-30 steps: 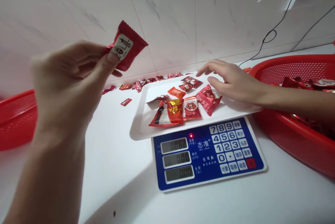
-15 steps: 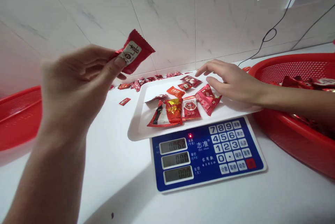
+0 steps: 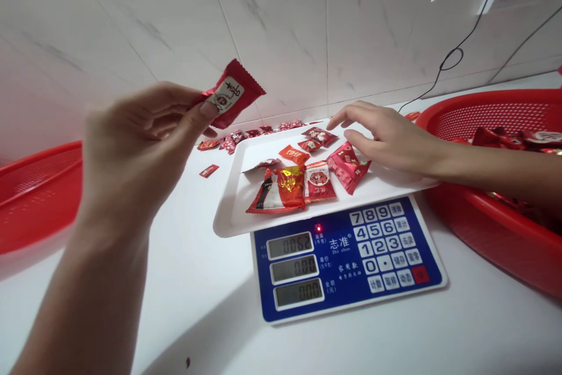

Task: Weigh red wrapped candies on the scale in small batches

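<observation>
My left hand pinches a red wrapped candy with a cream label, held up in the air left of the scale's white tray. Over the tray's right back part hovers my right hand, fingers apart and holding nothing. Several wrapped candies lie on the tray: a large red-and-gold packet, a red packet with a round emblem, a pink-red packet nearest my right hand, and smaller ones behind. The blue scale panel reads 0.062 on its top display.
A red plastic basket full of candies stands at the right, under my right forearm. Another red basket is at the left. Loose candies line the wall behind the tray. A black cable runs from the wall socket.
My left hand has moved slightly right and down with the candy still pinched in it. My right hand and the candies on the tray look unchanged.
</observation>
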A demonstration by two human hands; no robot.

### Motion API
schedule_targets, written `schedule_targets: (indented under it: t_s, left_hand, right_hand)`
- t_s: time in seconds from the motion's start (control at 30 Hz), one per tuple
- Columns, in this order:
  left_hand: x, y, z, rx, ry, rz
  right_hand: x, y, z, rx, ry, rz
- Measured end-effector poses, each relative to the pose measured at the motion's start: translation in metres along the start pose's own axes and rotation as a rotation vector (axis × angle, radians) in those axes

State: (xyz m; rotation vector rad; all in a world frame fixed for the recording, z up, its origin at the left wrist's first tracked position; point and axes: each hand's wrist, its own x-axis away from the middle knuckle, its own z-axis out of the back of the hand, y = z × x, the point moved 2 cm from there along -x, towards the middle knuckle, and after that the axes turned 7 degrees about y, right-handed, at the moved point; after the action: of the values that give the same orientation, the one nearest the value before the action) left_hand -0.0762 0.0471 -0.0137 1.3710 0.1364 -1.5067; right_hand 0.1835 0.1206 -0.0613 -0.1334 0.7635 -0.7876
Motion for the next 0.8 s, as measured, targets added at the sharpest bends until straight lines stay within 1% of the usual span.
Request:
schedule_targets:
  t_s: [0.3, 0.47, 0.8]
  left_hand:
    - [0.0013, 0.0003, -0.0019, 0.021, -0.003, -0.009]
    - [0.0014, 0.0013, -0.0031, -0.004, 0.002, 0.012]
    - [0.002, 0.0005, -0.0047, 0.001, 0.004, 0.02]
  right_hand:
    - [0.0003, -0.0011, -0.0002, 0.006, -0.007, 0.0]
    - [0.0003, -0.0018, -0.0007, 0.008, -0.018, -0.013]
    - [0.0001, -0.0008, -0.001, 0.012, -0.029, 0.003]
